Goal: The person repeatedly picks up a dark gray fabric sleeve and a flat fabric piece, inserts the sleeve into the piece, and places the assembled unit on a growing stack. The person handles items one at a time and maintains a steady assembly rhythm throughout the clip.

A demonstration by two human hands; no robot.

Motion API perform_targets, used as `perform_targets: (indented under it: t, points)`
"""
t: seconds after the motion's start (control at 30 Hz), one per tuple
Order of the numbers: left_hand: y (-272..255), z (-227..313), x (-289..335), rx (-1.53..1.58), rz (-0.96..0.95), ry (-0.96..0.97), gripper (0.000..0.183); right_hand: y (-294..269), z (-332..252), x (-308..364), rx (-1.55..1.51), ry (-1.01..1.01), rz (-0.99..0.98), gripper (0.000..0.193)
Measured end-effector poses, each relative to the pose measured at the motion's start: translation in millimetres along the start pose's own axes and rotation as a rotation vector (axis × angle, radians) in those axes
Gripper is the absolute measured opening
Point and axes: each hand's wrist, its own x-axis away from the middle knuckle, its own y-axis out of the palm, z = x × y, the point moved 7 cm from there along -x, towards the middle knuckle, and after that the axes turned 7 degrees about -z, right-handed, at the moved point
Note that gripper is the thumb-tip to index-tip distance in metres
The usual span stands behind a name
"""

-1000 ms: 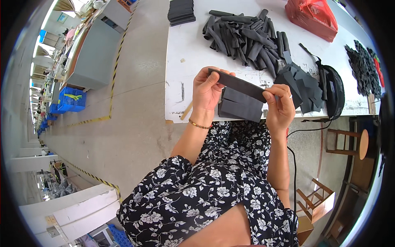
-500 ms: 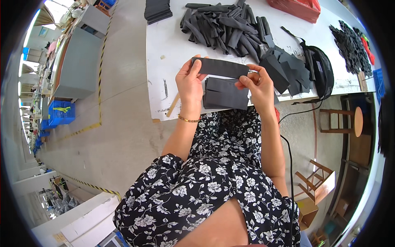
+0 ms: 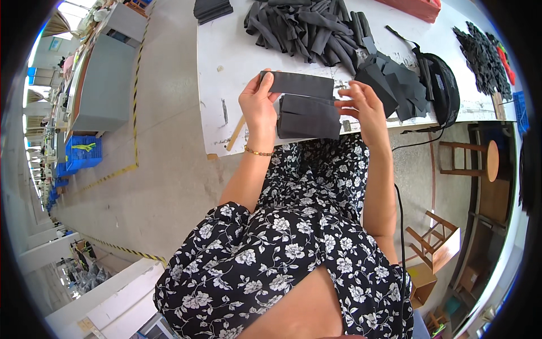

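Strip [image 3: 302, 85]: dark grey. Stack [image 3: 309, 117]: dark grey. Pile [image 3: 307, 28]: black. Table [image 3: 226, 73]: white. Dress [image 3: 282, 254]: black, white floral print. Bracelet [image 3: 258, 151]: gold. Crate [image 3: 82, 153]: blue. Floor tape [image 3: 135, 113]: yellow-black striped. Stool [image 3: 480, 161]: brown wood.

White worktable [image 3: 226, 73]: heap of dark fabric strips [image 3: 307, 28] at the back, loose dark cut pieces [image 3: 395, 82] to the right, black round bag [image 3: 443, 85] beside them. Wooden stool [image 3: 474, 161] under the table edge. Blue crate [image 3: 82, 152] on the floor, far left.
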Motion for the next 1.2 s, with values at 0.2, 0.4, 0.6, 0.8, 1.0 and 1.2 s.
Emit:
perform_targets:
  t: [0.2,0.4,0.6,0.8,1.0,1.2]
  points:
    - [-21,-11,27,-0.218,-0.077,-0.139,0.020,8,22,21,0.287,-0.039,0.075,0.020]
    - [-46,-38,45,-0.738,-0.145,0.029,0.024,-1,59,47,0.529,-0.065,0.210,0.018]
    - [-44,-4,-25,-0.843,-0.020,0.439,0.021,-30,31,33,0.967,-0.249,0.373,0.021]
    - [-23,-41,-178,-0.415,0.096,0.113,0.023,-57,56,-10,1.669,-0.025,0.401,0.040]
    - [-38,-64,-233,-0.684,0.213,0.158,0.023,-49,74,-27,1.753,-0.020,0.197,0.030]
    - [2,-44,-174,-0.295,-0.112,0.017,0.024,-55,71,-8,1.779,-0.264,0.241,0.023]
